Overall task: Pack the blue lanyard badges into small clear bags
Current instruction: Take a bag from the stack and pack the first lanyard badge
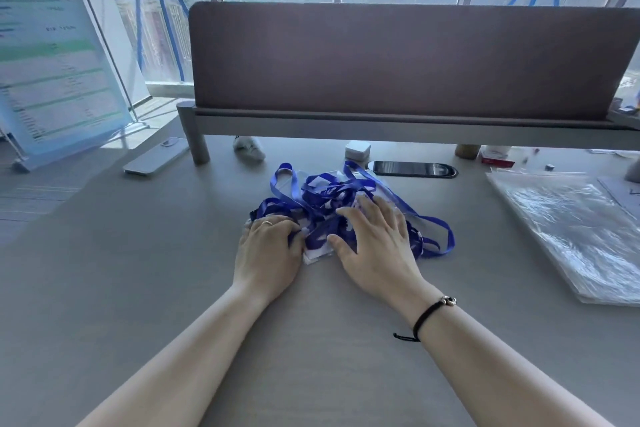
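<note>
- Blue lanyard badges (332,204): one tangled heap, mid-counter (138,288), under both my hands.
- My left hand (268,253): fingers curled into the heap's 9 o'clock edge, gripping straps.
- My right hand (375,239): fingers spread flat, pressing the heap's top.
- Clear bags (571,232): flat stack at 3 o'clock, apart from the heap.
- Dark phone (412,169): at 12 o'clock, just beyond.

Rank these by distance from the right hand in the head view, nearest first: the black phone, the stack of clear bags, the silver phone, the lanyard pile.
1. Lanyard pile: directly under the right hand, touching it.
2. Black phone: just behind the pile, toward the divider.
3. Stack of clear bags: far right on the desk.
4. Silver phone: far left, near the divider's leg.
</note>
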Motion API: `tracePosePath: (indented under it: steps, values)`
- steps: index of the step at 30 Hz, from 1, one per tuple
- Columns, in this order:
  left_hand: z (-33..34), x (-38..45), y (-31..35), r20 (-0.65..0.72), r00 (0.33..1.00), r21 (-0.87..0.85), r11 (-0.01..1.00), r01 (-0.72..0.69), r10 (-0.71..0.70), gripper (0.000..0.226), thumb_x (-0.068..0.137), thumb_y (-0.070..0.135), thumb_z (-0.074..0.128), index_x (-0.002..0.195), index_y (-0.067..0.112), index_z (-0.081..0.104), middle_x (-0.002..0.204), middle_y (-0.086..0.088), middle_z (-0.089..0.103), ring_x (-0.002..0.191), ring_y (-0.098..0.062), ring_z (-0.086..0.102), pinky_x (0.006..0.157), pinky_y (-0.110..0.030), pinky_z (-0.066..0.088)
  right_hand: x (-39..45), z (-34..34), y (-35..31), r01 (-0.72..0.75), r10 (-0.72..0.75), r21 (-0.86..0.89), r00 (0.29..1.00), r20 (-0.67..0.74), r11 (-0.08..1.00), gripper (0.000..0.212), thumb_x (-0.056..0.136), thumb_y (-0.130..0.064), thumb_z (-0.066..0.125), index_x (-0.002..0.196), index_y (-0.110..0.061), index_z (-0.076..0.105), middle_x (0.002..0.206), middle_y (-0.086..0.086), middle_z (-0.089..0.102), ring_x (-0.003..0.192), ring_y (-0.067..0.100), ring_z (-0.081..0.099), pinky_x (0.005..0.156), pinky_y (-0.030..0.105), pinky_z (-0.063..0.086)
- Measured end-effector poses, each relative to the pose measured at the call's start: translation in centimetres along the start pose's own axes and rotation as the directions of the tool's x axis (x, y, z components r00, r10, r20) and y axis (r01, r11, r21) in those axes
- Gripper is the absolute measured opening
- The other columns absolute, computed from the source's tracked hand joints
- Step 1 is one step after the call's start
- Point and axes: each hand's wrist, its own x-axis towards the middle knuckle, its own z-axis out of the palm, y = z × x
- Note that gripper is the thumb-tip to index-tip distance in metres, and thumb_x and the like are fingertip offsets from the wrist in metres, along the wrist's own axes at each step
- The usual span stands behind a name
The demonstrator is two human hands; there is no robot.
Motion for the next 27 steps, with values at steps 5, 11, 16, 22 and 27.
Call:
tracePosePath:
  steps: [5, 11, 16, 22, 27]
  values:
    - [-2.7, -1.2, 1.0, -0.112, 0.992, -0.333, 0.943, 0.014, -0.054, 0.02, 0.1, 0.037, 0.055, 0.088, 0.03, 0.07, 0.083, 0.015, 0.072, 0.087, -0.01, 0.066, 0.118, -0.043, 0.025, -0.6, -0.7, -2.0, 0.095, -0.096, 0.095, 0.995, 0.009, 0.991, 0.048, 0.097, -0.041, 0.053, 0.143, -0.033, 0.044, 0.158, -0.009, 0.033, 0.151, 0.015, 0.015, 0.124, 0.04, 0.009]
    - [-12.0, -0.2, 6.4, -0.083, 0.99, -0.771, 0.637, 0.01, -0.117, 0.018, 0.097, 0.025, 0.064, 0.093, 0.012, 0.074, 0.075, -0.004, 0.075, 0.067, -0.009, 0.067, 0.067, -0.02, 0.054, -1.5, -4.1, -5.7, -0.07, 0.011, 0.53, 0.993, 0.115, 0.845, 0.067, 0.08, -0.047, 0.076, 0.139, -0.04, 0.045, 0.13, -0.016, 0.056, 0.115, 0.007, 0.053, 0.097, 0.028, 0.045]
    - [-16.9, -0.3, 8.6, -0.021, 1.0, -0.808, 0.588, -0.011, -0.01, 0.02, 0.1, 0.019, 0.059, 0.097, 0.004, 0.072, 0.065, -0.007, 0.062, 0.056, -0.015, 0.059, 0.061, -0.025, 0.053, -1.8, -6.1, -9.3, -0.094, 0.005, 0.727, 0.992, 0.124, 0.68, 0.026, 0.081, -0.035, 0.078, 0.093, -0.039, 0.056, 0.077, -0.013, 0.061, 0.063, 0.009, 0.054, 0.061, 0.024, 0.047]
    - [-18.4, -1.8, 8.3, 0.153, 0.988, -0.925, 0.354, 0.139, 0.012, 0.024, 0.1, 0.021, 0.06, 0.106, -0.001, 0.068, 0.067, -0.007, 0.055, 0.054, -0.021, 0.05, 0.06, -0.035, 0.044, -3.8, -8.5, -10.2, -0.193, -0.188, 0.916, 0.944, 0.271, 0.353, 0.01, 0.091, -0.006, 0.069, 0.101, -0.007, 0.068, 0.092, 0.008, 0.069, 0.08, 0.017, 0.066, 0.067, 0.021, 0.052]
    - [-17.9, -3.7, 7.4, 0.204, 0.979, -0.9, 0.4, 0.174, 0.032, 0.021, 0.1, 0.021, 0.059, 0.104, 0.004, 0.069, 0.066, -0.003, 0.051, 0.048, -0.015, 0.036, 0.051, -0.029, 0.04, -5.3, -8.9, -9.5, -0.225, -0.231, 0.929, 0.926, 0.298, 0.295, 0.024, 0.089, -0.024, 0.071, 0.107, -0.008, 0.073, 0.103, 0.009, 0.069, 0.095, 0.021, 0.061, 0.091, 0.04, 0.052]
